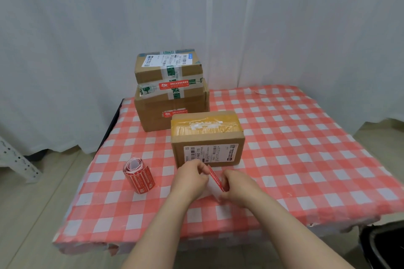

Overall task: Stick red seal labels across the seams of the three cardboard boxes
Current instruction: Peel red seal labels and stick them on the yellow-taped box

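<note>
Three cardboard boxes stand on the checked table. A small box [168, 65] with green tape is stacked on a larger box [170, 111]; each shows a red seal label on its front. The nearest box [207, 139], with yellow tape on top, stands in front of them. Just before it, my left hand [190, 178] pinches the top end of a red seal label [216, 178]. My right hand [237, 187] pinches the label's lower end together with its white backing strip [213, 187]. A roll of red labels [138, 175] lies to the left of my hands.
The table [306, 159] wears a red-and-white checked cloth and backs onto white curtains. A white metal rack leg [17, 159] stands on the floor at the left. A dark object [384, 244] sits at the lower right beside the table.
</note>
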